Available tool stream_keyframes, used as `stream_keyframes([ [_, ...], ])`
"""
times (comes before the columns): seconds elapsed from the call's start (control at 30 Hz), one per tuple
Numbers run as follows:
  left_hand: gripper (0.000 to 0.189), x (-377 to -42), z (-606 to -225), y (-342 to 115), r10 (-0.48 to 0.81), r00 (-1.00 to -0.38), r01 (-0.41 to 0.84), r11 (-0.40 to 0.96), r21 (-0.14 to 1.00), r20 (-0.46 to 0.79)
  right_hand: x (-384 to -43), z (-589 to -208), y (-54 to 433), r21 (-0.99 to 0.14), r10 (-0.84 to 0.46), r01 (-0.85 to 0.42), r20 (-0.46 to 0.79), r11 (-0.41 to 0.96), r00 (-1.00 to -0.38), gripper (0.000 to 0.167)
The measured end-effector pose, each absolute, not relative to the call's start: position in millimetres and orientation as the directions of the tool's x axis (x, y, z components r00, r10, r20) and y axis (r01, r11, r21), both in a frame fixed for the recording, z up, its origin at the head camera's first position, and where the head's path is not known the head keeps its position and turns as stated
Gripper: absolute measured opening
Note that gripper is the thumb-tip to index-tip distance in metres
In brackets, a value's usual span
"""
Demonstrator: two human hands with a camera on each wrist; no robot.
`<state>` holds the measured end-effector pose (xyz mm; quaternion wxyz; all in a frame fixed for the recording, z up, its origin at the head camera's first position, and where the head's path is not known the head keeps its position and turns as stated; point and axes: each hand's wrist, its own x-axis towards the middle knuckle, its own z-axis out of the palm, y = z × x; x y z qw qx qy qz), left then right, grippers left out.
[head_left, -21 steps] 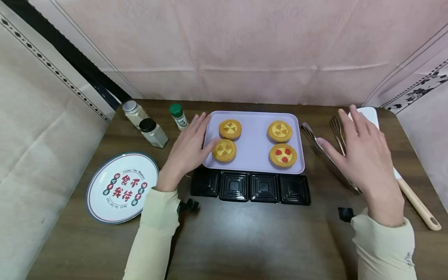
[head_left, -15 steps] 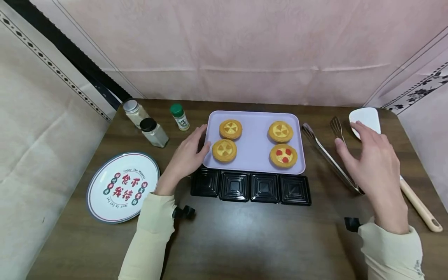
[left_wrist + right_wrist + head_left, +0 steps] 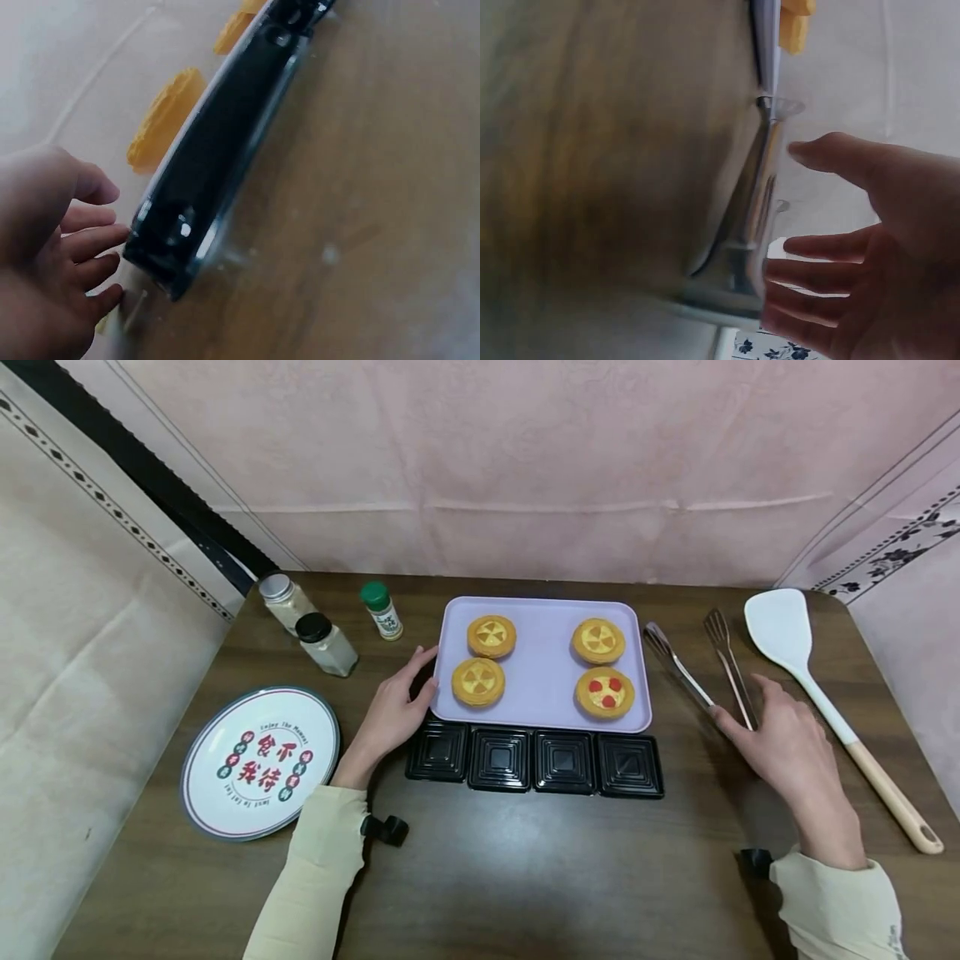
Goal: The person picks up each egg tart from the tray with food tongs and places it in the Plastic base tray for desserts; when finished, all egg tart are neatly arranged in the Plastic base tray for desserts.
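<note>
A lilac tray [image 3: 543, 664] carries several small yellow tarts, among them one tart [image 3: 604, 692] with red spots. My left hand [image 3: 392, 710] is at the tray's left edge, thumb and fingers apart; whether it touches the rim I cannot tell. In the left wrist view that hand [image 3: 52, 255] has loosely bent fingers. My right hand [image 3: 801, 756] is over the rear end of metal tongs [image 3: 678, 668] with fork-like tips, hiding where their arms meet. In the right wrist view, the right hand [image 3: 885, 247] holds nothing, its thumb spread from the fingers.
A black mould [image 3: 535, 762] with square hollows lies along the tray's near side. Right of the tongs is a white spatula [image 3: 813, 685]. A round plate [image 3: 261, 727] with red lettering lies at left. Behind it are a green-capped jar [image 3: 385, 617] and two other jars [image 3: 327, 647].
My right hand has moved down and nearer to me, uncovering the spatula and the tongs' tips. My left hand has drawn back from above the tray's left side to its edge.
</note>
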<state>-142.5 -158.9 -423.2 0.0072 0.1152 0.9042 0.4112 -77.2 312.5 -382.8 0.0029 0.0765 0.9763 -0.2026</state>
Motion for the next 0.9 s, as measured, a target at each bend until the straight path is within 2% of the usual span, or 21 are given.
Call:
stream_keyframes([
  [0.13, 0.050, -142.6, -429.7, -161.8, 0.225, -0.969, 0.223, 0.623, 0.750, 0.101, -76.6, -389.0, 318.0, -0.376, 0.128, 0.146, -0.074, 0.915, -0.989, 0.088],
  [0.5, 0.049, -144.1, -442.6, -164.8, 0.265, -0.943, 0.329, 0.636, 0.698, 0.202, -77.2, -396.5, 323.9, -0.341, 0.127, 0.131, -0.035, 0.931, -0.991, 0.082],
  [0.9, 0.049, -145.7, -446.3, -165.6, 0.259, -0.942, 0.332, 0.642, 0.691, 0.212, -79.2, -397.6, 323.3, -0.348, 0.129, 0.122, -0.002, 0.930, -0.992, 0.079],
])
